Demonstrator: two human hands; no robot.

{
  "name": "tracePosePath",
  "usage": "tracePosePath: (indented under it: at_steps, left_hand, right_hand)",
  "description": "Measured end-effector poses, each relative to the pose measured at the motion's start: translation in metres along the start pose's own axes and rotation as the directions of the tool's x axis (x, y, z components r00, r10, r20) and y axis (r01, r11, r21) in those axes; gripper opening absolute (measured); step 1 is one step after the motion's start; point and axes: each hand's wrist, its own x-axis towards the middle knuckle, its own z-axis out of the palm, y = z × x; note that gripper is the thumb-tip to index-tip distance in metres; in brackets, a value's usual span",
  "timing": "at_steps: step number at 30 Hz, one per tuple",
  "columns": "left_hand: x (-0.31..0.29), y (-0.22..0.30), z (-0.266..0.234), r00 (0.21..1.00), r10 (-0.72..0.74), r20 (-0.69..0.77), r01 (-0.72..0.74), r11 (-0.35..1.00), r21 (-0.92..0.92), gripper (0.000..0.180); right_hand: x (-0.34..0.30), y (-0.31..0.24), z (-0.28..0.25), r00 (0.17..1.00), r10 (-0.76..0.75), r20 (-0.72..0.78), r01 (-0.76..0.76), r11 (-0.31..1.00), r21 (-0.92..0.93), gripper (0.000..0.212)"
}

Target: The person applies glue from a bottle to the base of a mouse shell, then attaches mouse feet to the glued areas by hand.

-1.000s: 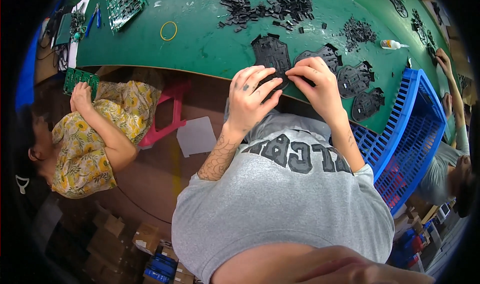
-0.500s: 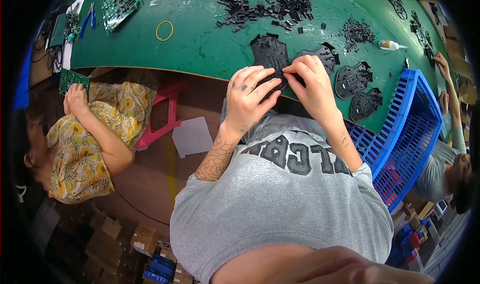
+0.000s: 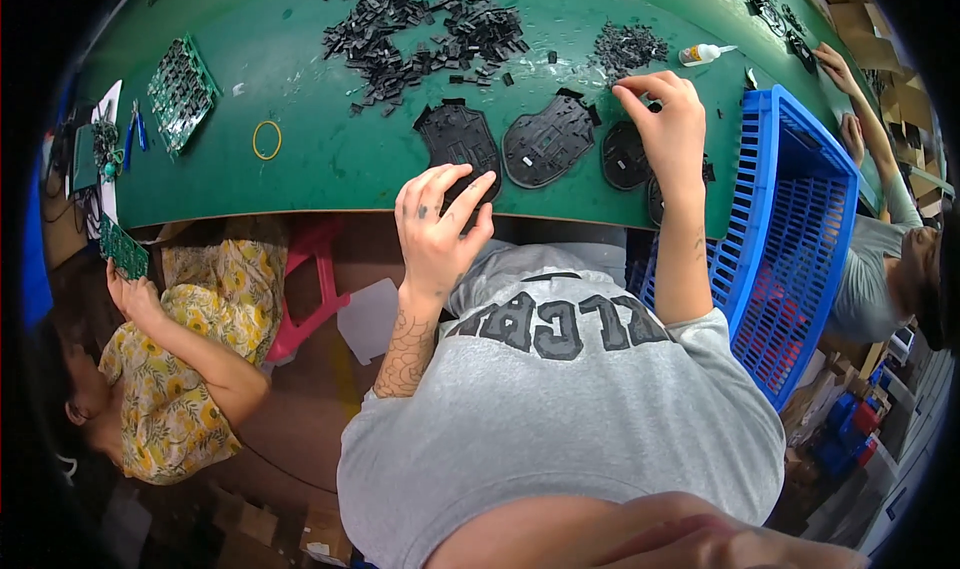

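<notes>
Black moulded shell [image 3: 458, 141], flat on the green table [image 3: 300, 159] at its near edge. Left hand [image 3: 437, 231] rests on the shell's near end, fingers spread and lightly curled, not closed round it. Second black shell [image 3: 548, 147] just beside, to the right; a round black part [image 3: 624, 156] beyond that. Right hand [image 3: 672, 129] reaches out past the round part, thumb and forefinger pinched at a small heap of black bits [image 3: 626, 47]; cannot tell whether anything is held. Bigger scatter of black pieces [image 3: 420, 31] farther back. Glue bottle [image 3: 702, 55] near the small heap. Blue crate [image 3: 800, 229] at the right. Yellow ring [image 3: 266, 140] well to the left.
</notes>
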Motion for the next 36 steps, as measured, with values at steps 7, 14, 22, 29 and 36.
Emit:
tracePosePath:
  at_steps: [7, 14, 22, 29, 36]
  left_hand:
    - [0.007, 0.006, 0.002, 0.994, 0.1, -0.039, -0.099, 0.995, 0.026, 0.034]
    - [0.025, 0.011, 0.009, 0.947, 0.26, 0.187, -0.25, 0.965, -0.074, 0.033]
    - [0.019, 0.022, 0.029, 0.952, 0.289, 0.101, -0.275, 0.952, -0.132, 0.029]
    - [0.018, 0.027, 0.032, 0.973, 0.221, 0.068, -0.21, 0.968, -0.141, 0.029]
    - [0.017, 0.024, 0.032, 0.97, 0.222, 0.104, -0.204, 0.966, -0.156, 0.027]
  right_hand:
    - [-0.004, 0.015, 0.011, 0.998, -0.04, -0.038, 0.041, 0.999, 0.007, 0.012]
    - [-0.009, 0.002, -0.007, 0.993, 0.11, 0.045, -0.119, 0.945, 0.306, 0.008]
    - [-0.061, -0.021, 0.008, 0.943, 0.034, 0.331, -0.245, 0.743, 0.622, 0.011]
    - [-0.072, -0.026, 0.007, 0.97, -0.092, 0.225, -0.026, 0.881, 0.472, 0.013]
    - [-0.073, -0.025, 0.011, 0.982, -0.075, 0.173, -0.001, 0.914, 0.405, 0.016]
